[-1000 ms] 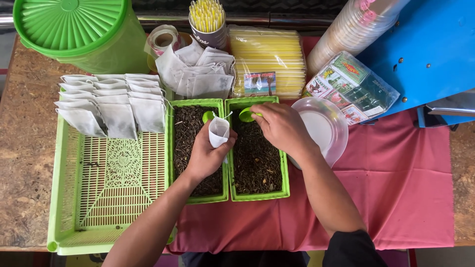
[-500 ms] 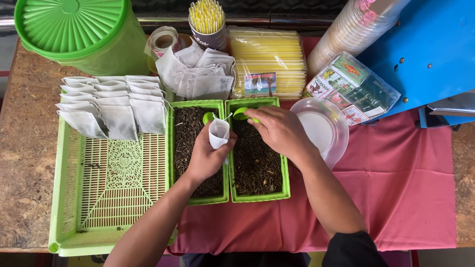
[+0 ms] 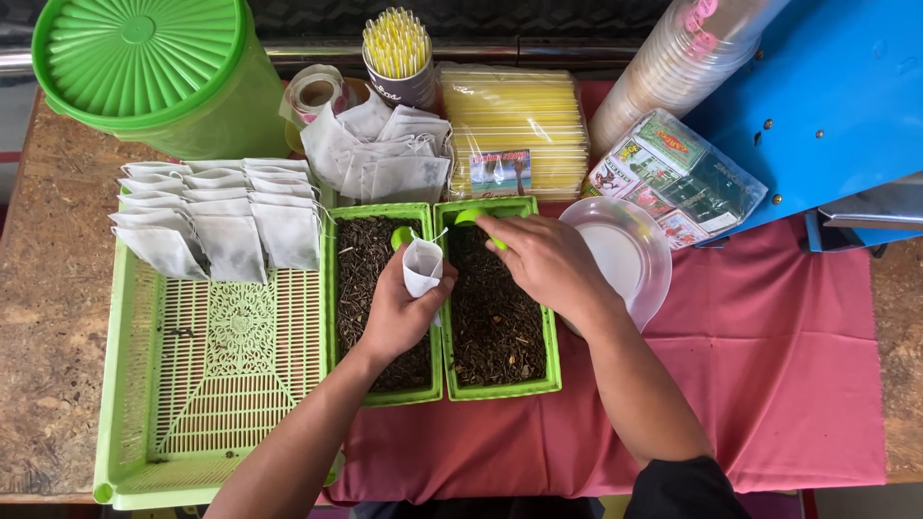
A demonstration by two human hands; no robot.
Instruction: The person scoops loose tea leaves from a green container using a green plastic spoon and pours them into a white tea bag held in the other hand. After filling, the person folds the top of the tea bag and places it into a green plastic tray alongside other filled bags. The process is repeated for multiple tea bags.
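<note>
My left hand [image 3: 399, 308] holds a small white filter bag [image 3: 422, 266] upright with its mouth open, above the wall between two green trays. The left green tray [image 3: 336, 317] and the right green tray [image 3: 550, 358] are both filled with dark dried leaves. My right hand [image 3: 548, 264] grips a green scoop [image 3: 473, 217] over the far end of the right tray, just right of the bag. A second green scoop [image 3: 402, 235] lies in the left tray behind the bag.
A large green slotted tray [image 3: 183, 384] at left carries rows of filled white bags [image 3: 216, 216]. Behind the trays lie empty bags [image 3: 380, 154], a cup of yellow straws [image 3: 397, 53], a yellow straw pack [image 3: 519, 120], a green lidded bucket [image 3: 154, 72], stacked cups [image 3: 673, 72] and a clear lid [image 3: 630, 255].
My right hand has brought the green scoop left and slightly toward me, closer to the bag's mouth. My left hand keeps the bag nearly in place.
</note>
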